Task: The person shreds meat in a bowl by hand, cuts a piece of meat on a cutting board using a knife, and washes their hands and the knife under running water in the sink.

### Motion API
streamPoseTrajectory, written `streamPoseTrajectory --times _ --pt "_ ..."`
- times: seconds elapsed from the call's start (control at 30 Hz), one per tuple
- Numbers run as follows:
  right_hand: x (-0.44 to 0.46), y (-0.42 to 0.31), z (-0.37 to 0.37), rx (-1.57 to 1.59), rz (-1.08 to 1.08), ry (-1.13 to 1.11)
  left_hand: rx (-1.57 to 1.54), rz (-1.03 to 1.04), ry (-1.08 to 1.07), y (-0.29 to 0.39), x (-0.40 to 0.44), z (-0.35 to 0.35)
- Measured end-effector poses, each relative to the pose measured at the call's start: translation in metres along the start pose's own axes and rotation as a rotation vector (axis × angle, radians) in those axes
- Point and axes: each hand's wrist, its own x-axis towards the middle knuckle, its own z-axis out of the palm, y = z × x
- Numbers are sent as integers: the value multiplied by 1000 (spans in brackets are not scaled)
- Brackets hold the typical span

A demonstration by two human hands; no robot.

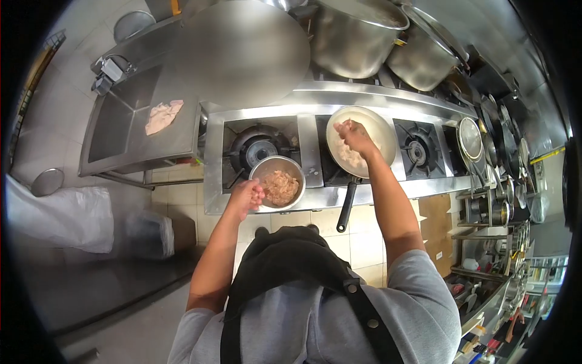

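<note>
A steel bowl (301, 193) of pale pink raw minced or chopped meat (280, 187) rests at the front of the left burner. My left hand (245, 198) is at the bowl's left rim, its fingers curled; whether they grip the rim or a bit of meat is unclear. Over a light-coloured frying pan (383, 134), my right hand (354, 137) is closed in a pinch, and what lies between the fingertips is too small to make out. Several pale meat pieces (350, 156) lie in the pan. Its black handle (346, 206) points toward me.
Two large stockpots (354, 42) stand behind the stove's front burners. Left of the stove, a pinkish cloth (163, 117) lies on a steel sink unit (139, 151). Pans and strainers (470, 138) crowd the right side. A blurred patch covers the back left.
</note>
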Motion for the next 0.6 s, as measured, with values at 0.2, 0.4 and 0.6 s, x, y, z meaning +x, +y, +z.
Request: streamPoseTrajectory --times 0.2,0.4,0.6 --pt "95 98 34 -1080 -553 -64 -110 83 52 -13 -2 -7" --pt "82 84 38 -565 -247 22 -119 117 88 -12 -16 -12" --pt "46 9 27 -644 -29 255 -290 122 -31 -4 -18 -25"
